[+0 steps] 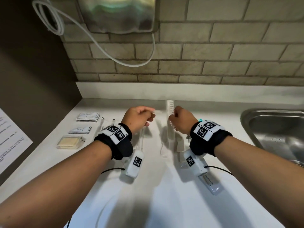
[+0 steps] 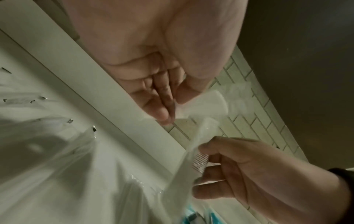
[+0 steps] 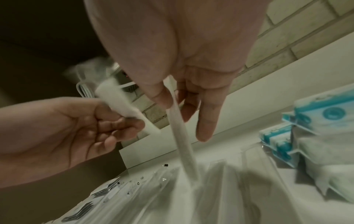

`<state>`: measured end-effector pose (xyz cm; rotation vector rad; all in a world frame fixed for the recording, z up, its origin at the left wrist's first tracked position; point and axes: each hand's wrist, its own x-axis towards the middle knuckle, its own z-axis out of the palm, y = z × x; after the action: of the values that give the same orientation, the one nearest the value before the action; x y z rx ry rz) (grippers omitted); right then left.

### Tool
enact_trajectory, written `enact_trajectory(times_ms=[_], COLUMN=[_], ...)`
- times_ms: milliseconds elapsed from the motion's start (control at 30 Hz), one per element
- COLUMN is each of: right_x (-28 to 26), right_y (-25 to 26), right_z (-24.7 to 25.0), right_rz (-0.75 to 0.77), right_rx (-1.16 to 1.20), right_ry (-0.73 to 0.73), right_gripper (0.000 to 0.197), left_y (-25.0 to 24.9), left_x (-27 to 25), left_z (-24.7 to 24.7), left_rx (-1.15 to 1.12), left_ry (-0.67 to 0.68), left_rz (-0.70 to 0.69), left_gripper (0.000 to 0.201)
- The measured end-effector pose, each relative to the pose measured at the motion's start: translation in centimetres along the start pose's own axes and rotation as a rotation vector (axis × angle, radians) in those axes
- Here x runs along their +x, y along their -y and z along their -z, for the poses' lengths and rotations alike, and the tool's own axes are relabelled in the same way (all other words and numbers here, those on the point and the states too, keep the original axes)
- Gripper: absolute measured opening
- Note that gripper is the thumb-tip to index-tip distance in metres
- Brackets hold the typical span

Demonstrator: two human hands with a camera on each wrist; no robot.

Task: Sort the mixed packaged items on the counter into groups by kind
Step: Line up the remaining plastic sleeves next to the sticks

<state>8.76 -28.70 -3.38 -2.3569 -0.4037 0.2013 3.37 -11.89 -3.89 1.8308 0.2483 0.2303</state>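
Note:
Both hands are raised over the white counter [image 1: 164, 186], close together. My right hand [image 1: 174, 116] pinches a white comb [image 1: 170, 106] in a clear wrapper and holds it upright; in the right wrist view the comb [image 3: 182, 133] shows edge-on between thumb and fingers of the right hand [image 3: 173, 103]. My left hand [image 1: 150, 116] pinches a second white wrapped item [image 1: 158, 111], too blurred to name. In the left wrist view that item [image 2: 203, 103] sits between the thumb and fingertips of the left hand [image 2: 175, 107]. More clear-wrapped long items [image 1: 140, 140] lie below the hands.
At the left lie a stack of white sachets [image 1: 88, 116], a smaller sachet pile [image 1: 80, 130] and a clear box [image 1: 69, 142] with beige contents. A toothpaste tube [image 1: 212, 185] lies front right, blue packets [image 3: 316, 118] beside it. A steel sink [image 1: 276, 134] is at the right.

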Motion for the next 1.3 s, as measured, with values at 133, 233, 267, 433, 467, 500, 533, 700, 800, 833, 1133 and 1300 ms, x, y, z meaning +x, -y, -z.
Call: enact_trajectory(times_ms=[133, 233, 267, 433, 467, 500, 533, 700, 800, 833, 1133, 1300], right_x=[-0.4, -0.5, -0.4, -0.3, -0.3, -0.2, -0.2, 0.4, 0.8, 0.9, 0.3, 0.4], right_y=[0.0, -0.5, -0.7, -0.4, -0.2, -0.1, -0.1, 0.0, 0.2, 0.3, -0.5, -0.2], right_z=[-0.2, -0.5, -0.6, -0.7, -0.8, -1.0, -1.2, -2.3, -2.9, -3.0, -4.4, -4.4], right_rz=[-0.038, -0.039, -0.035, -0.03, -0.029, -0.027, -0.026, -0.056, -0.086, -0.093, -0.112, -0.127], right_rx=[0.014, -0.036, -0.056, -0.1, -0.112, -0.119, -0.122, -0.112, -0.075, -0.068, -0.235, -0.222], right_ry=[0.006, -0.006, -0.017, 0.022, 0.033, 0.04, 0.039, 0.016, 0.032, 0.056, 0.329, 0.332], right_gripper=[0.017, 0.017, 0.022, 0.037, 0.038, 0.039, 0.04, 0.043, 0.034, 0.029, 0.019, 0.033], left_y=[0.1, 1.4, 1.8, 3.3, 3.5, 3.6, 3.7, 3.4, 3.5, 3.6, 3.7, 4.2], left_x=[0.0, -0.2, -0.2, -0.6, -0.6, -0.6, -0.6, -0.1, 0.3, 0.3, -0.7, -0.6], left_z=[0.1, 0.1, 0.2, -0.2, -0.3, -0.4, -0.5, -1.1, -1.6, -1.9, -3.5, -3.5], left_rx=[0.055, 0.215, 0.243, 0.295, 0.303, 0.313, 0.325, 0.489, 0.637, 0.667, 0.868, 0.871], left_ry=[0.086, 0.152, 0.175, 0.264, 0.269, 0.269, 0.261, 0.144, 0.119, 0.127, 0.202, 0.273], left_rz=[0.061, 0.021, 0.025, 0.087, 0.091, 0.093, 0.096, 0.074, 0.059, 0.057, 0.03, 0.083], left_gripper=[0.027, 0.012, 0.013, 0.017, 0.018, 0.021, 0.026, 0.038, 0.029, 0.027, 0.026, 0.038])
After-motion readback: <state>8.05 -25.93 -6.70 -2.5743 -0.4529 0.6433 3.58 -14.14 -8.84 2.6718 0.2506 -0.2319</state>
